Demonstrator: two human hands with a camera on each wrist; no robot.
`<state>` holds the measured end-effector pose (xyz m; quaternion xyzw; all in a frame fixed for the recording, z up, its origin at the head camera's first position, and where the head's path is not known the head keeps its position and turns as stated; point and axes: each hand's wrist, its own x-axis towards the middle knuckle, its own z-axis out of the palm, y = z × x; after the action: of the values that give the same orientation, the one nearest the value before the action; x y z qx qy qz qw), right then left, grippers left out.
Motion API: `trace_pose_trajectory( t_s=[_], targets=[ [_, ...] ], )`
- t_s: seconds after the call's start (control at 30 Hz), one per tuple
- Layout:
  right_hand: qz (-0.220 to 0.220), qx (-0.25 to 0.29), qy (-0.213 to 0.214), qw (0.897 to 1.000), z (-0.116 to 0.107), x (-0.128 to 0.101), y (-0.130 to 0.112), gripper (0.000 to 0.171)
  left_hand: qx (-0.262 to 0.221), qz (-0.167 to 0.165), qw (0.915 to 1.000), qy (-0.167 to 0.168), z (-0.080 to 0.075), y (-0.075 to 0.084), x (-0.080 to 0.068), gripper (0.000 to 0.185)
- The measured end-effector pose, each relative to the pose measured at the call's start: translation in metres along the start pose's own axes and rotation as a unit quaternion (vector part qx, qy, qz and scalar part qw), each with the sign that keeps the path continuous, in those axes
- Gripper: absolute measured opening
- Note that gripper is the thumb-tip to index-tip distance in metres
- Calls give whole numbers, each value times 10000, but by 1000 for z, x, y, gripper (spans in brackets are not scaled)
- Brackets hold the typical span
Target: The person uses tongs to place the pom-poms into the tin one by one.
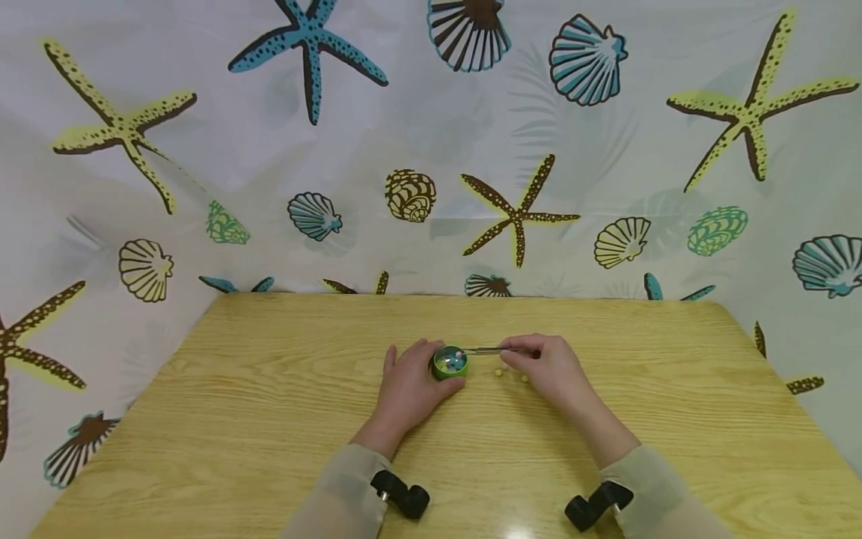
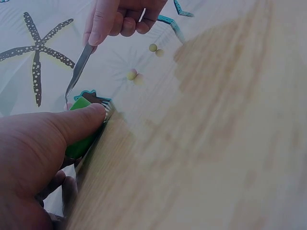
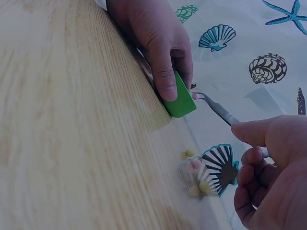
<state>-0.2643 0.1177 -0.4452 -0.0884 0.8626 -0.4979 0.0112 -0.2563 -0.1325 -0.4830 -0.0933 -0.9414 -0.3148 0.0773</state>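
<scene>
My right hand (image 1: 548,367) pinched the tweezers (image 1: 488,350) between thumb and fingers, their tips holding a pink bead (image 1: 456,350) over the small green cup (image 1: 450,363). My left hand (image 1: 407,385) gripped that cup, thumb curled against its side. The cup stood near the middle of the desk (image 1: 269,419). Loose yellow beads (image 1: 499,372) lay just beside it, under my right hand.

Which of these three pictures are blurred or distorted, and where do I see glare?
Head view: sharp and evenly lit, but the wide lens bows the table edges; a small glare spot sits at the near edge. Left wrist view: the left hand is soft and the wood grain smeared; the tweezers stay fairly crisp. Right wrist view: the green cup is clear, the beads hazy.
</scene>
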Motion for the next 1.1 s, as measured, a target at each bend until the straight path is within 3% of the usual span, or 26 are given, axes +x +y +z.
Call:
trace_pose_trajectory(
  t_s=[0.47,1.1],
  targets=[
    [117,55,126,9998,-3,-1,-1,20,9,40,10000,38,2,-4,0,69],
    [498,423,216,9976,-45,-13,16,31,7,49,9999,95,5,-3,1,70]
  ],
)
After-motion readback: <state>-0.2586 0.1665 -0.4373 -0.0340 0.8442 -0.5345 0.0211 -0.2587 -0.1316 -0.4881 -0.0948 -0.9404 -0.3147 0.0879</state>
